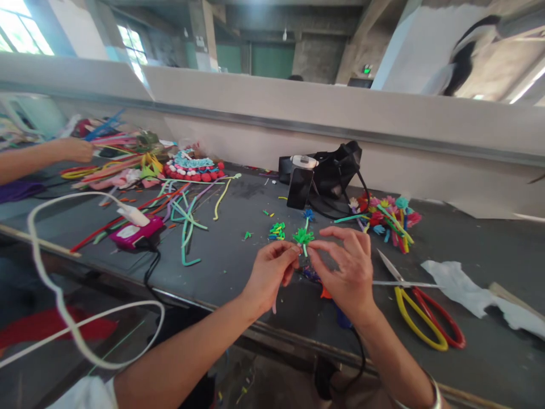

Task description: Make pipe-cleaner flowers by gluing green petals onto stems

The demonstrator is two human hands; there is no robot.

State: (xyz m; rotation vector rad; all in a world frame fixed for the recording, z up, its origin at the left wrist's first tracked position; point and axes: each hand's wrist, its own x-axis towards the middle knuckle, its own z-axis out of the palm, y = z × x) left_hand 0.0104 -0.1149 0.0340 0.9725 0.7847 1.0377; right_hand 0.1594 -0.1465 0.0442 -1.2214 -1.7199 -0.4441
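A small green pipe-cleaner flower is held up between my two hands over the front of the table. My left hand is closed, pinching it at its lower left. A pink stem end shows under that hand; whether it belongs to the flower I cannot tell. My right hand pinches with thumb and forefinger at the flower's right edge, its other fingers bent. Just behind lie a blue pipe-cleaner tuft and a small pile of green, yellow and blue cut pieces.
Scissors with red and yellow handles lie right of my right hand, near torn white paper. Finished flowers, a phone and a black bag stand behind. Leftward are a pink device, a white cable and another person's hand.
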